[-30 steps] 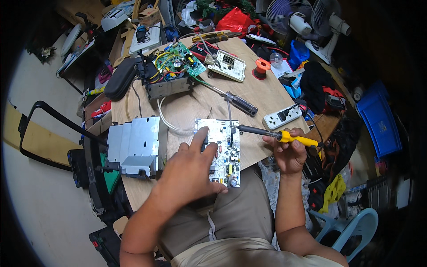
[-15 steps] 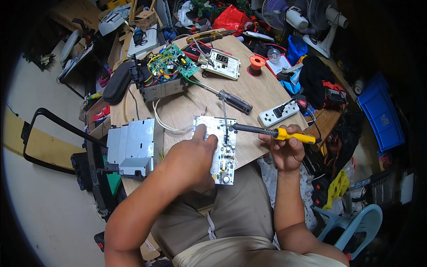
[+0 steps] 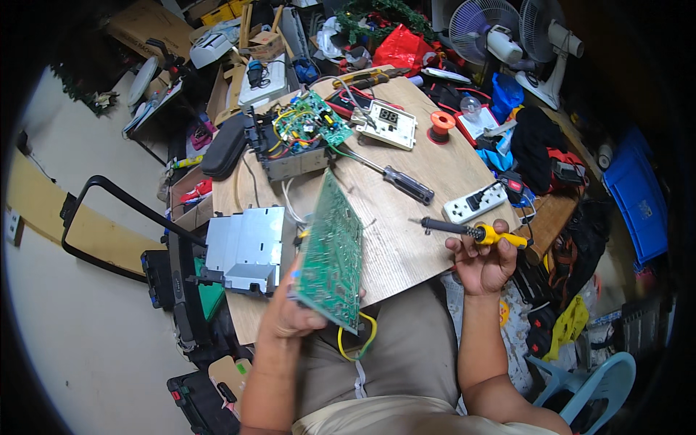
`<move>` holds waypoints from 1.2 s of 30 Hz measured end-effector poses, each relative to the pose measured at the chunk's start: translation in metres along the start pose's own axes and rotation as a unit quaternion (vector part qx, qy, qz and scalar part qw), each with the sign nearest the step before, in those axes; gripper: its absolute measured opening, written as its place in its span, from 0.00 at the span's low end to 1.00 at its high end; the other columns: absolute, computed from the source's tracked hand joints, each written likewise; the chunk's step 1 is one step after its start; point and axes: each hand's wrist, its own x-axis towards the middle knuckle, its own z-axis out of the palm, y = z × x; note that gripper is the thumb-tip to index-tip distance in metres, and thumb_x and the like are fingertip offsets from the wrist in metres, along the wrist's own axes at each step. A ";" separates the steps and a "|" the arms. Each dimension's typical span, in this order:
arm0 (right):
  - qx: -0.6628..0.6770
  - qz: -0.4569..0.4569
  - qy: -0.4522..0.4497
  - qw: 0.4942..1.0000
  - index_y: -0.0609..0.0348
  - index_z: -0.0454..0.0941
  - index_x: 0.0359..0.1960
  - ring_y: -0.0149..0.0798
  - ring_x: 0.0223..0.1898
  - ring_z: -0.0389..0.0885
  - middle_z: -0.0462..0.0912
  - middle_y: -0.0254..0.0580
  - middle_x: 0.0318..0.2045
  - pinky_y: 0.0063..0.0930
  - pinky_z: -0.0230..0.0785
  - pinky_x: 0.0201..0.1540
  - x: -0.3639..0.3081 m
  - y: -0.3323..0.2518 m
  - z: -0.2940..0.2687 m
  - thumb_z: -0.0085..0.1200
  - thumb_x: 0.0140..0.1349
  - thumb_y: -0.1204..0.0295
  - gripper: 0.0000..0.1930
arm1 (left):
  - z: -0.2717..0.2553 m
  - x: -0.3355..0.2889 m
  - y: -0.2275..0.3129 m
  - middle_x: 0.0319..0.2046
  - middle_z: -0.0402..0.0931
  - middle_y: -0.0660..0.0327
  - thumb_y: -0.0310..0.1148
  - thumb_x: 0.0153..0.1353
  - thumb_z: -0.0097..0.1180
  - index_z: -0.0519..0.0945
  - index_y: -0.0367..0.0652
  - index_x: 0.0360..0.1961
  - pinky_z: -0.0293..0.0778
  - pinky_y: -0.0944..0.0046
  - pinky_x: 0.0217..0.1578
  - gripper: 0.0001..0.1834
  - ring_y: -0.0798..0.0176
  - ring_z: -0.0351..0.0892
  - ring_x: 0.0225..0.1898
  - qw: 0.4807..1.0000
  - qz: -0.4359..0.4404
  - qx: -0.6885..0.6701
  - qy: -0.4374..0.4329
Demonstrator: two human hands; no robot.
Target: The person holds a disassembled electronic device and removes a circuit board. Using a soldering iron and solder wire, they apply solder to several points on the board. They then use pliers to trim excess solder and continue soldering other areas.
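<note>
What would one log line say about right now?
Left hand: holding circuit board, green side showing | Right hand: holding yellow-handled soldering iron, off board | Table: screwdriver, orange spool, power strip

Lettering [image 3: 139, 43] stands on a cardboard box [image 3: 150, 30], digit shapes [image 3: 385, 114] on the display [image 3: 389, 115] of a white panel [image 3: 397, 135].
</note>
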 end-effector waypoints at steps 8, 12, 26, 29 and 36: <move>-0.040 0.068 0.012 0.997 0.52 0.79 0.47 0.37 0.34 0.82 0.78 0.37 0.29 0.64 0.79 0.57 -0.009 0.031 0.023 0.60 0.64 0.63 0.13 | -0.018 -0.001 -0.052 0.72 0.65 0.44 0.52 0.38 0.86 0.63 0.49 0.77 0.84 0.39 0.46 0.65 0.36 0.74 0.63 0.946 0.153 -0.267 -0.100; -0.033 0.074 -0.018 0.997 0.54 0.80 0.48 0.38 0.34 0.82 0.79 0.39 0.30 0.65 0.79 0.57 -0.007 0.040 0.029 0.60 0.64 0.64 0.13 | -0.015 -0.002 -0.044 0.70 0.67 0.44 0.55 0.46 0.78 0.66 0.47 0.75 0.84 0.38 0.41 0.56 0.37 0.76 0.59 0.942 0.139 -0.301 -0.053; -0.030 0.073 -0.061 0.995 0.52 0.80 0.50 0.44 0.38 0.79 0.79 0.41 0.29 0.66 0.78 0.54 -0.002 0.038 0.024 0.59 0.66 0.63 0.13 | 0.010 -0.008 -0.040 0.58 0.78 0.47 0.55 0.75 0.43 0.73 0.42 0.66 0.79 0.48 0.26 0.31 0.46 0.82 0.42 0.954 0.060 -0.272 0.111; -0.042 0.072 -0.057 0.995 0.55 0.80 0.48 0.41 0.35 0.77 0.79 0.42 0.29 0.57 0.77 0.49 -0.004 0.038 0.025 0.60 0.65 0.64 0.14 | 0.003 -0.007 -0.042 0.60 0.77 0.45 0.58 0.73 0.45 0.72 0.42 0.68 0.79 0.45 0.30 0.34 0.43 0.82 0.45 0.960 0.065 -0.271 0.034; -0.051 0.079 -0.037 0.995 0.60 0.82 0.46 0.35 0.32 0.74 0.81 0.46 0.31 0.31 0.69 0.35 -0.004 0.036 0.029 0.62 0.61 0.67 0.14 | -0.002 -0.008 -0.043 0.58 0.77 0.39 0.61 0.71 0.49 0.71 0.40 0.70 0.82 0.44 0.37 0.39 0.38 0.84 0.45 0.955 0.017 -0.293 0.033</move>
